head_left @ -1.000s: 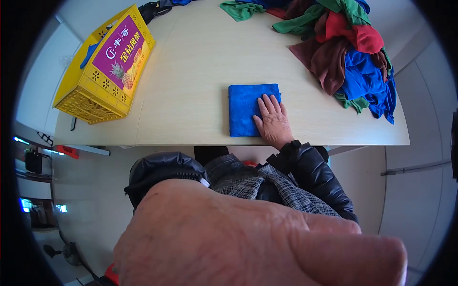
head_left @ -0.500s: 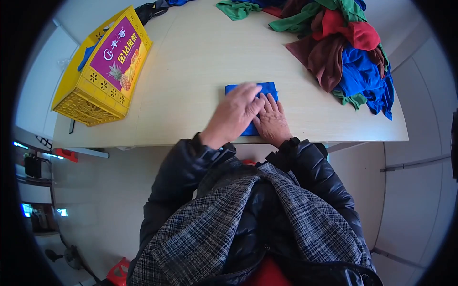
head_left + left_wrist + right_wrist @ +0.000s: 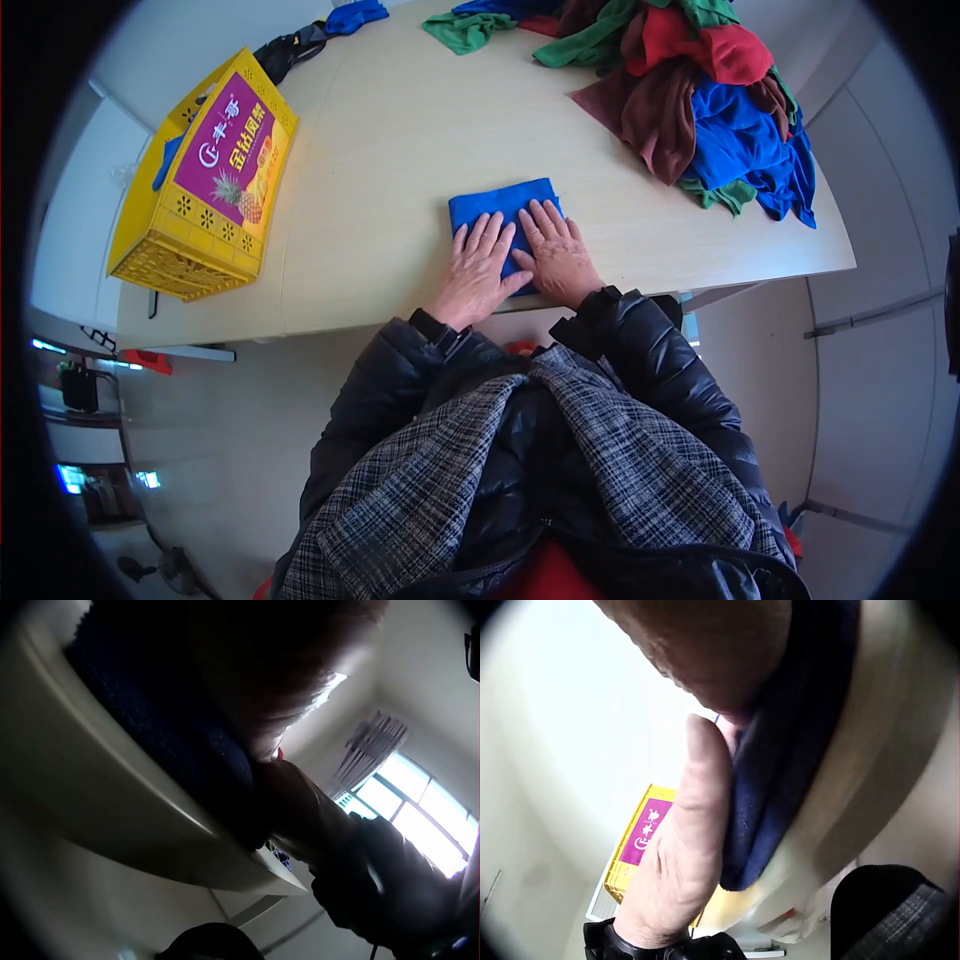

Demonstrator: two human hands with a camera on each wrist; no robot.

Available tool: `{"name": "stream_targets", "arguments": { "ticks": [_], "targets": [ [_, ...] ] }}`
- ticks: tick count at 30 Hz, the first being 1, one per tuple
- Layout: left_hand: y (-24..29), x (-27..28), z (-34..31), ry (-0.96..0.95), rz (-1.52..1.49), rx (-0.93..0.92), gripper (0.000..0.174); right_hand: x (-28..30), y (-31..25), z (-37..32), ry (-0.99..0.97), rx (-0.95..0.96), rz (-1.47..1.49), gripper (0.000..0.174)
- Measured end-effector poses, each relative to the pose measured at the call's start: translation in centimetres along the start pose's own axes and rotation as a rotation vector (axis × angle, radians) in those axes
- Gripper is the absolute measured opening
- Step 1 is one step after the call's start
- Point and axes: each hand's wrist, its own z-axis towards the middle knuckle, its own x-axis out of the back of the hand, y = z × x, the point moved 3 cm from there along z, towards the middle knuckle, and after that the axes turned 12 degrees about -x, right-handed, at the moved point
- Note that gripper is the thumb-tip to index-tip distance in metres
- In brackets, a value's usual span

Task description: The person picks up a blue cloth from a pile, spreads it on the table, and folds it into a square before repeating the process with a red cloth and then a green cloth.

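Observation:
A folded blue cloth [image 3: 503, 198] lies as a small rectangle near the table's front edge in the head view. My left hand [image 3: 476, 274] rests flat on its left part, fingers extended toward the far side. On the right part lies my right hand [image 3: 562, 264], also palm down with straight fingers; the two thumbs come close together near the middle. From the right wrist, the cloth [image 3: 761, 799] shows as a thick layered fold, with the left hand [image 3: 690, 832] beyond it. The left wrist view is dark, with the cloth [image 3: 150, 712] under the hand.
A yellow crate [image 3: 205, 215] with a pineapple label stands at the table's left. A heap of crumpled blue, red, brown and green cloths [image 3: 735, 130] covers the back right. Behind the crate lie a black item [image 3: 290, 52] and a blue cloth [image 3: 357, 15].
My left hand came from close to the camera, forward and down onto the cloth beside the right hand. The cloth now sits slightly turned, and the head view has shifted.

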Motion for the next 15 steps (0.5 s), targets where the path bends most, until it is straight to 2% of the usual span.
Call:
{"name": "stream_targets", "arguments": {
  "ticks": [3,5,7,10,15],
  "targets": [
    [1.1,1.7,0.0,-0.059,-0.015,-0.071,0.078,2.3,-0.8,1.8,0.030,0.035,-0.034,0.062],
    [2.4,2.3,0.2,-0.168,-0.085,-0.054,0.081,2.8,-0.8,2.2,0.049,0.016,-0.069,0.062],
    [3.3,1.8,-0.2,-0.144,-0.078,-0.103,0.081,2.0,-0.7,3.0,-0.003,0.041,-0.041,0.062],
    [3.3,1.3,-0.3,-0.101,-0.056,-0.140,0.080,-0.1,1.0,3.1,0.025,0.023,0.024,0.061],
    [2.8,1.0,-0.6,-0.095,0.049,-0.155,0.074,-0.1,1.1,2.9,-0.015,0.001,0.075,0.061]
  ]
}}
